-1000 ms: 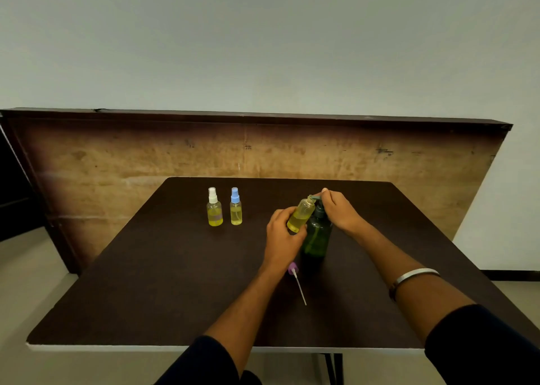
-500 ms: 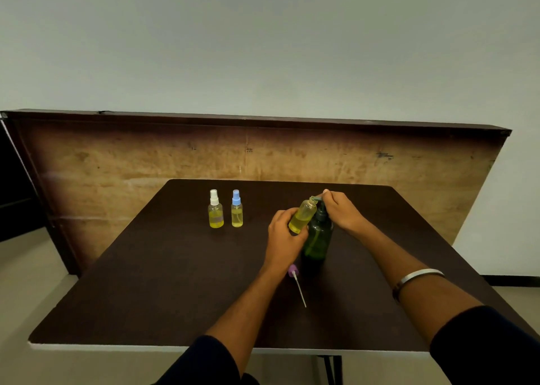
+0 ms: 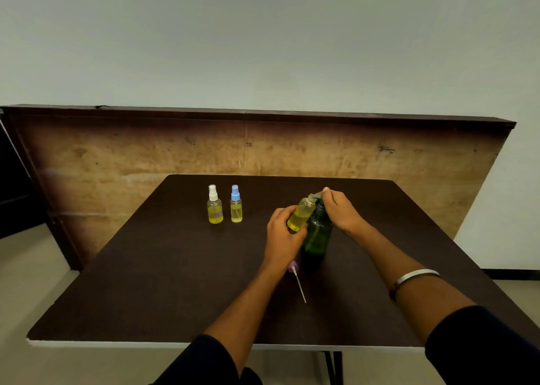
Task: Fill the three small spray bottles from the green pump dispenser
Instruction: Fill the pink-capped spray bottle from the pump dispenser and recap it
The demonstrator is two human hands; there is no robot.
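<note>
Holding a small clear plastic bottle with yellow liquid (image 3: 301, 215) tilted, fingers of the left hand (image 3: 282, 235) curled round its lower body, open neck up at the spout. Pressing down on the pump head of the dark green plastic pump dispenser (image 3: 317, 234) with the right hand (image 3: 342, 212), fingers curled over the top. Standing upright on the dark brown surface (image 3: 163, 267), just right of the small bottle. Probably light, smooth and a bit slippery if wet, so best held round the middle, not the thin neck. Lying near the left wrist: a purple spray cap with a thin white tube (image 3: 296, 279). Standing well apart at the back left: a white-capped spray bottle (image 3: 214, 205) and a blue-capped spray bottle (image 3: 236, 204), both holding yellow liquid.
</note>
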